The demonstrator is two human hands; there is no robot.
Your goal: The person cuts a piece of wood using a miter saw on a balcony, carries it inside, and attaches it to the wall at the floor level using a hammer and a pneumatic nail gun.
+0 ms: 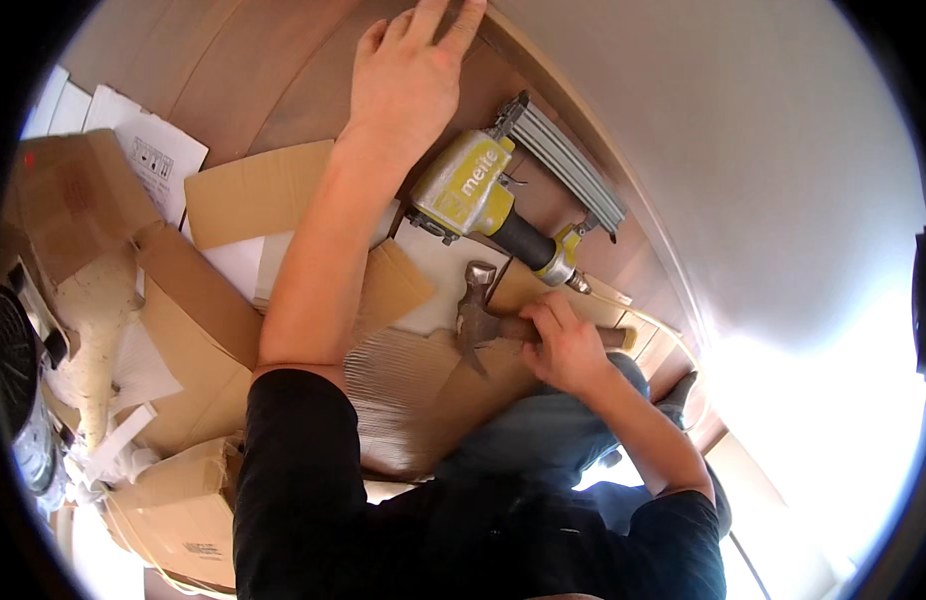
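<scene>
My right hand is closed round the wooden handle of a claw hammer. The hammer's metal head points left, low over the cardboard. Stretched far forward, my left hand has its fingers apart at the upper edge of the picture, beside the wooden trim strip along the wall's foot. Its fingertips are partly cut off; nothing shows in it. Between the two hands lies a yellow-green and grey pneumatic nail gun with a black grip and a silver magazine.
A pale air hose runs from the nail gun along the white wall. Flattened cardboard and white sheets cover much of the brown plank floor. At the left stand an open carton and a black round fan-like grille.
</scene>
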